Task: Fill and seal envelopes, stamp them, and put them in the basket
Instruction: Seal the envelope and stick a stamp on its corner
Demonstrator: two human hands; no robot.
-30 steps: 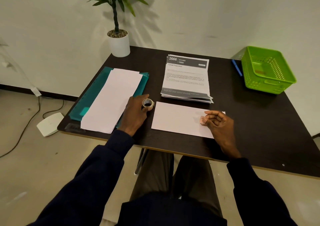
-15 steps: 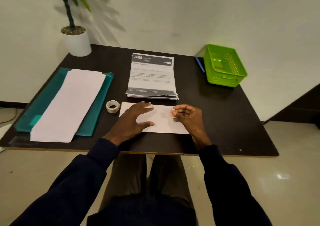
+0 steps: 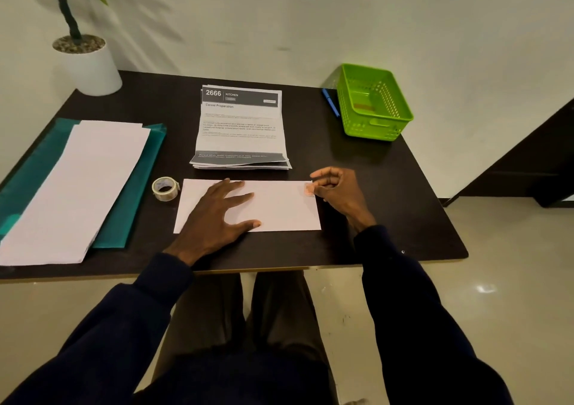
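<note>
A white envelope [image 3: 279, 209] lies flat near the table's front edge. My left hand [image 3: 217, 218] rests palm down on its left half, fingers spread. My right hand [image 3: 335, 190] sits at the envelope's top right corner, its fingertips pinched on a small pinkish stamp [image 3: 308, 189] that touches the paper there. A green plastic basket [image 3: 374, 103] stands at the back right of the table. A stack of folded printed letters [image 3: 240, 128] lies just behind the envelope.
A roll of clear tape [image 3: 165, 188] sits left of the envelope. White envelopes [image 3: 77, 187] lie on a teal folder [image 3: 136, 187] at the left. A blue pen [image 3: 330, 102] lies beside the basket. A potted plant [image 3: 87, 63] stands at the back left corner.
My left hand let go of the tape roll and moved right onto the envelope. My right hand stays at the top right corner with the stamp. The camera view shifted.
</note>
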